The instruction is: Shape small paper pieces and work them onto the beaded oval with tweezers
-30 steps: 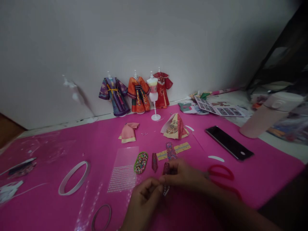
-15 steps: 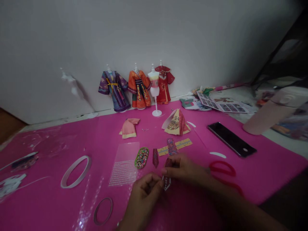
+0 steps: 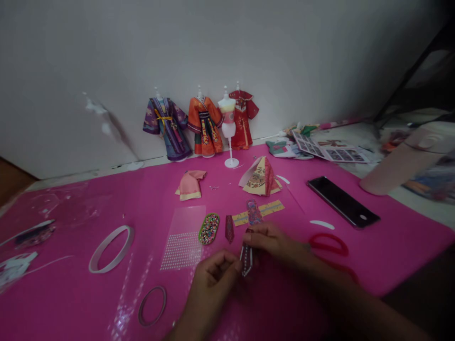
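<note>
Between my hands is a small dark red pointed fabric strip (image 3: 246,259), edged and lined down its middle with white pearl beads. My right hand (image 3: 272,240) pinches its upper end between thumb and fingers. At its lower left edge, my left hand (image 3: 217,273) closes thumb and fingertips on it. A similar strip (image 3: 229,229) without pearls lies just beyond, beside a yellow band (image 3: 272,209) crossed by a patterned piece (image 3: 253,213). To the left are a green oval dish of mixed beads (image 3: 209,229) and a clear sheet with rows of stick-on pearls (image 3: 182,251).
Two tape rolls, one white (image 3: 93,259) and one thin (image 3: 141,312), lie left on the pink mat (image 3: 88,312). Right are red-handled scissors (image 3: 344,248), a phone (image 3: 343,203) and a bottle (image 3: 394,163). Doll dresses (image 3: 206,125) and a small mannequin (image 3: 229,128) stand along the wall.
The pearl-edged strip has turned to show more of its dark red face and pearl rows. Both hands stay on it. The whole view has shifted slightly.
</note>
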